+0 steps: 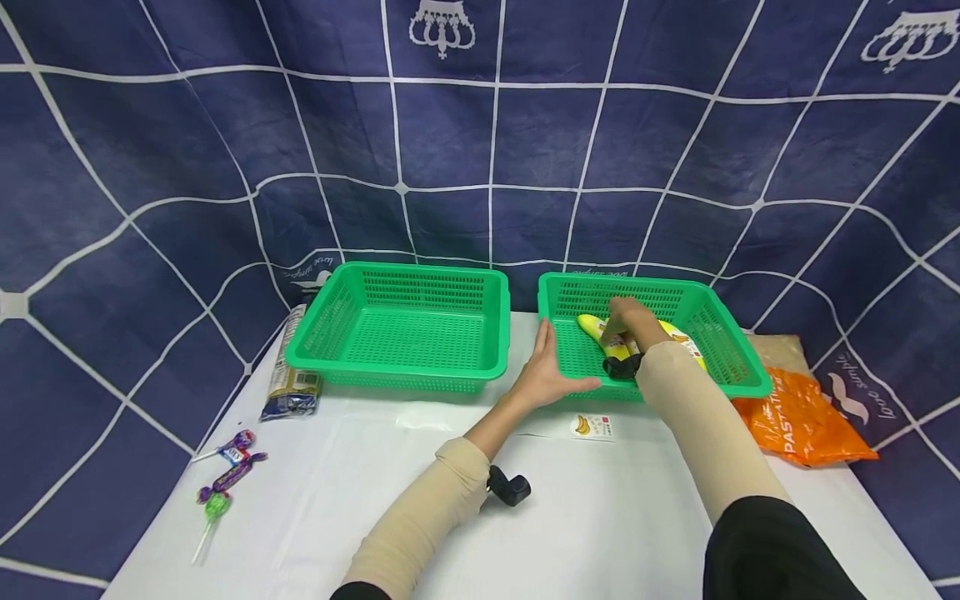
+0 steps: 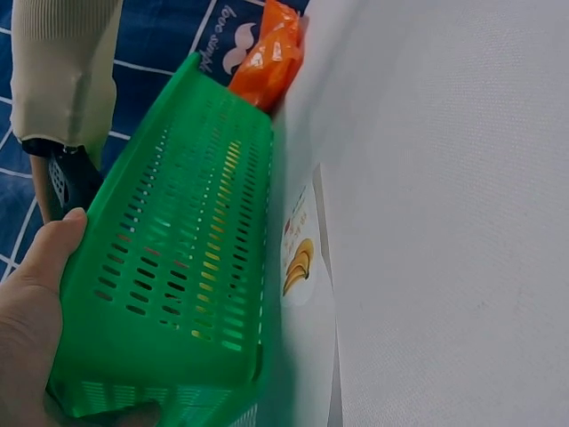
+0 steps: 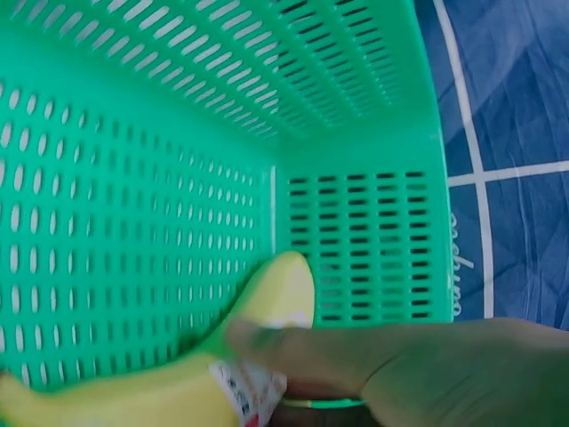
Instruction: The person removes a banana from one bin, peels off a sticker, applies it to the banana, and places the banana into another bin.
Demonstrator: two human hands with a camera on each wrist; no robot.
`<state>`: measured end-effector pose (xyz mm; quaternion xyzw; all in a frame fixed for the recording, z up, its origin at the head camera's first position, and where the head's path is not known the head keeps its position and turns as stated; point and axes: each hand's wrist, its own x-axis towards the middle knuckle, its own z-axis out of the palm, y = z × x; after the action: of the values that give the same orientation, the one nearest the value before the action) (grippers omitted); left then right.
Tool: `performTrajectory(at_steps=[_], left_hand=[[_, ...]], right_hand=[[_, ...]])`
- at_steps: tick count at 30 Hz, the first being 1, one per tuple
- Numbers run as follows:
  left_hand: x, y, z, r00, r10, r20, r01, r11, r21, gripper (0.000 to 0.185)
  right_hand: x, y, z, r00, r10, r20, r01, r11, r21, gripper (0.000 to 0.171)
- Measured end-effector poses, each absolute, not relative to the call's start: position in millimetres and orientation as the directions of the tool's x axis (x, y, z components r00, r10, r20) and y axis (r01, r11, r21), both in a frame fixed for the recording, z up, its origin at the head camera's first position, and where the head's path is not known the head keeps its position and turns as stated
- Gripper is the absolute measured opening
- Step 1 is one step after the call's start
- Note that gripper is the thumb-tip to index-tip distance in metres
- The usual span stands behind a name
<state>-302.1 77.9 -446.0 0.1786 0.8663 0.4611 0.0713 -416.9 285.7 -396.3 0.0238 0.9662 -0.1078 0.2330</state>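
Note:
In the head view two green baskets stand side by side. At the near left corner of the right basket [image 1: 558, 354], my left hand [image 1: 551, 379] holds the outside, its thumb along the front rim and its fingers along the left side. My right hand [image 1: 633, 321] reaches down inside that basket. It grips a yellow banana [image 3: 289, 289] with a white label band [image 3: 249, 391], seen close up in the right wrist view; part of it hides behind the fingers. More yellow, a labelled piece [image 1: 686, 343], shows right of this hand.
The left basket [image 1: 420, 379] has a bare bottom; a dark packet [image 1: 294, 383] leans beside it. Lollipops and a purple-wrapped candy [image 1: 231, 477] lie at the left. An orange pasta bag [image 1: 802, 421] is at the right. A banana-printed strip [image 1: 592, 427] lies before the right basket.

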Motion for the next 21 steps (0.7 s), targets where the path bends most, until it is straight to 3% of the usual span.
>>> performTrajectory(at_steps=[8, 12, 21], left_hand=[[-302, 80, -445, -0.927, 0.371, 0.05, 0.253, 0.522, 0.814, 0.128], [-302, 80, -445, -0.925, 0.377, 0.055, 0.259, 0.516, 0.816, 0.128], [-304, 80, -448, -0.924, 0.377, 0.069, 0.269, 0.512, 0.816, 0.128]], right_hand=[[-419, 293, -386, -0.899, -0.047, -0.436, 0.065, 0.969, -0.238, 0.038], [-417, 294, -379, -0.899, -0.057, -0.433, 0.032, 0.98, -0.196, 0.034], [-404, 290, -366, -0.931, -0.098, -0.353, -0.049, 0.988, -0.147, 0.043]])
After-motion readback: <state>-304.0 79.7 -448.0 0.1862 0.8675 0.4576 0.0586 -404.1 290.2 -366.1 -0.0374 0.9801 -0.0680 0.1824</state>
